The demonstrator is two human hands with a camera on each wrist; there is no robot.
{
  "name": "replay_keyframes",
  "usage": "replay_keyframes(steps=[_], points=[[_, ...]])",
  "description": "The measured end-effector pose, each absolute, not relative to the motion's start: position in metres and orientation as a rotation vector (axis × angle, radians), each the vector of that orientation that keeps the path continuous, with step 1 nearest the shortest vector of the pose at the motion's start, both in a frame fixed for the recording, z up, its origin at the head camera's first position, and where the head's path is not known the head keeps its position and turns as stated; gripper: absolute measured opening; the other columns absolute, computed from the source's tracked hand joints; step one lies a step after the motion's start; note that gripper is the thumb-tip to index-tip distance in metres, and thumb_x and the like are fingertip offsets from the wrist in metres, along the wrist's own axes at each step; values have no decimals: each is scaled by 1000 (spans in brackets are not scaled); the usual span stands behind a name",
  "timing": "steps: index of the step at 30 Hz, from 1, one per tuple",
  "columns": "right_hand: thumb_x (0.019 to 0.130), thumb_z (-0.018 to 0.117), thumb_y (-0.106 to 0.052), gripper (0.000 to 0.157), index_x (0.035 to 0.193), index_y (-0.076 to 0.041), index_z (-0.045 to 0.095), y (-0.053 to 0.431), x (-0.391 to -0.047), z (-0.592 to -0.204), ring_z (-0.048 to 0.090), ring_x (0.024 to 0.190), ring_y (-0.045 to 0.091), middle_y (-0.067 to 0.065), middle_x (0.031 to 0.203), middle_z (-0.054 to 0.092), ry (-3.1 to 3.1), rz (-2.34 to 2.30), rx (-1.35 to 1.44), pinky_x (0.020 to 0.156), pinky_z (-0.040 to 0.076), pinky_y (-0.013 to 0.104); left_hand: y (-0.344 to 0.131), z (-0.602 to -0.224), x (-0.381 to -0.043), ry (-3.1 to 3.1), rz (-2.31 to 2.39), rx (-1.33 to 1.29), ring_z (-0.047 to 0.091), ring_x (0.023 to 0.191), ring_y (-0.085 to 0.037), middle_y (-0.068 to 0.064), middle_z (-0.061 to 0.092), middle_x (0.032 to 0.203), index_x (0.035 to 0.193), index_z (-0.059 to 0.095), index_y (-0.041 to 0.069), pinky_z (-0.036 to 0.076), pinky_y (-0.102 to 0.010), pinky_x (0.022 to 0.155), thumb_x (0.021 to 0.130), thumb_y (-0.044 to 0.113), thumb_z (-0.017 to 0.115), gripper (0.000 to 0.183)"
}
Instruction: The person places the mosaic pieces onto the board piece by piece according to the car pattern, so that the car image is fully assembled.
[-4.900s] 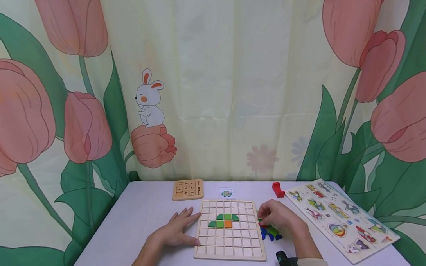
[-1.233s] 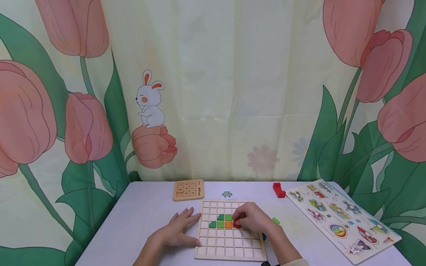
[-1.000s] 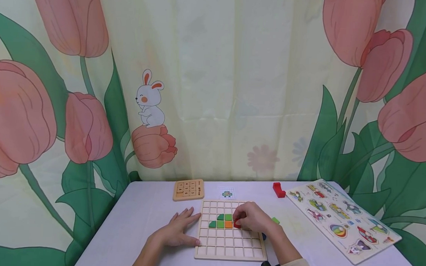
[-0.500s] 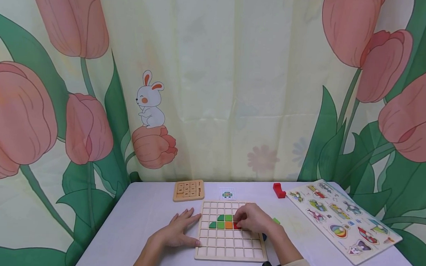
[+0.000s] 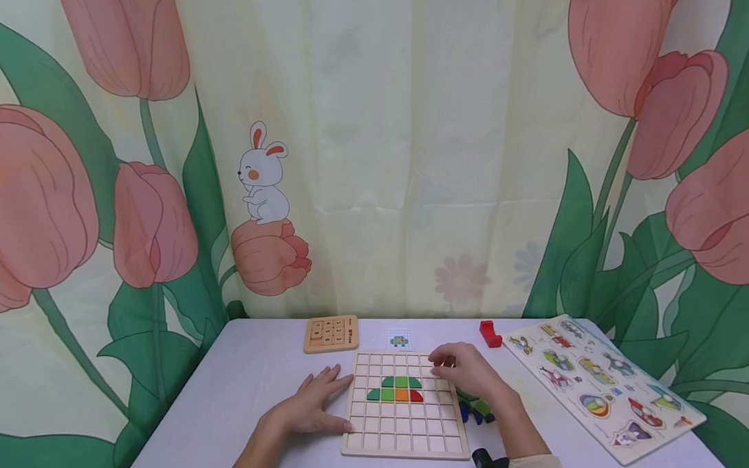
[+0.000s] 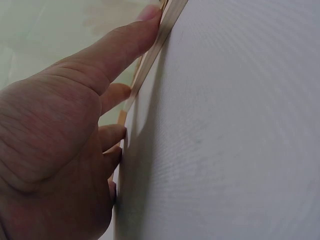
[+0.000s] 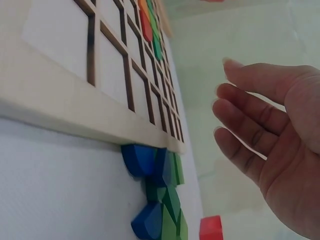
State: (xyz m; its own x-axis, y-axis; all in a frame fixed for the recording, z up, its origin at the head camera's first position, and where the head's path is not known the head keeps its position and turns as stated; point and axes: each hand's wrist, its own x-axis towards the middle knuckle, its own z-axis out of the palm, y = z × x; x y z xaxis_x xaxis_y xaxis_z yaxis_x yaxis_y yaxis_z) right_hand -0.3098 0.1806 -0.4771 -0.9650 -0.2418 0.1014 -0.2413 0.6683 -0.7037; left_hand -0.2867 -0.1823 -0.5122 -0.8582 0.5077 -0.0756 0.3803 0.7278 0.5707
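A white table stood before a curtain printed with tulips and a rabbit. Near its front lay a wooden grid board, green, orange and red tiles set in two of its rows. A small card lay just beyond the far edge. Loose blocks sat just beside the right edge, with a strip of white tabletop between them and the picture puzzle. The left hand lay spread, touching the board's left edge. The right hand hung above the right edge, fingers loosely bent, thumb apart, holding nothing.
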Motion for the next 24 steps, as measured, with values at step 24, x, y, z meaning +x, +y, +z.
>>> replay_keyframes(steps=[24], points=[[89, 79, -4, 22, 111, -8, 78, 222, -309, -477, 60, 86, 18, 2, 92, 70, 2736, -1195, -354, 74, 57, 30, -183, -514, -286, 2721, 819, 719, 16, 160, -46, -24, 24, 170, 159, 43, 16, 6, -70, 127, 81, 59, 82, 98]])
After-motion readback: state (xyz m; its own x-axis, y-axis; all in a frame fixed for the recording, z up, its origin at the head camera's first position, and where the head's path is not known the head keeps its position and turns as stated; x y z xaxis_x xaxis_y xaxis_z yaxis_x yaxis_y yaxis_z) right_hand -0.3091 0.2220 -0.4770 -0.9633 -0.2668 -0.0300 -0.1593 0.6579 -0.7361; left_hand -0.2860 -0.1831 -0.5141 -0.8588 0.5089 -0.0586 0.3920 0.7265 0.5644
